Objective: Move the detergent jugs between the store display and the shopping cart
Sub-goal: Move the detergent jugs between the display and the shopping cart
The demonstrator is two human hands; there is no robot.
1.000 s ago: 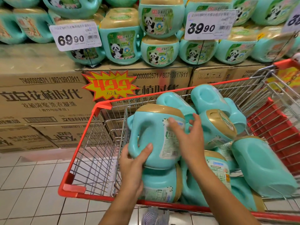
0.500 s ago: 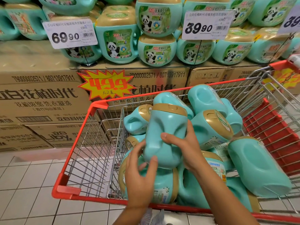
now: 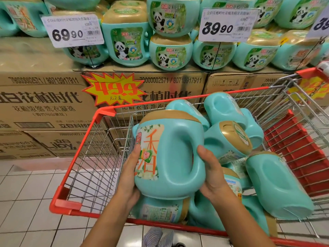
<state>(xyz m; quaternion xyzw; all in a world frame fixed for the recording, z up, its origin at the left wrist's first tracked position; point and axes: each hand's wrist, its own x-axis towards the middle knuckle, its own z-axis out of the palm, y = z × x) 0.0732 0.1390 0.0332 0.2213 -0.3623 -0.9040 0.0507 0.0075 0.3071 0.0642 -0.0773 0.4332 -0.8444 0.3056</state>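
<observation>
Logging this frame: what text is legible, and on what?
"69 90": left price tag
"39 90": middle price tag
"49.9": yellow starburst sign
"79000002571 / 80713917911": middle carton
"立白花植时代": left carton
"Liby": lower carton
Fine print on tags and on the held jug: too blurred.

- Held jug (image 3: 175, 157): turquoise body, gold cap, cream label with orange characters.
- Display jugs (image 3: 127, 45): turquoise, gold caps, green panda labels.
- Shopping cart (image 3: 105, 112): red rim, silver wire.
- Price tags (image 3: 71, 31): white, black digits.
- Starburst sign (image 3: 112, 89): yellow, red digits.
- Cartons (image 3: 35, 111): brown, black print.
- Floor (image 3: 26, 202): white tiles.
</observation>
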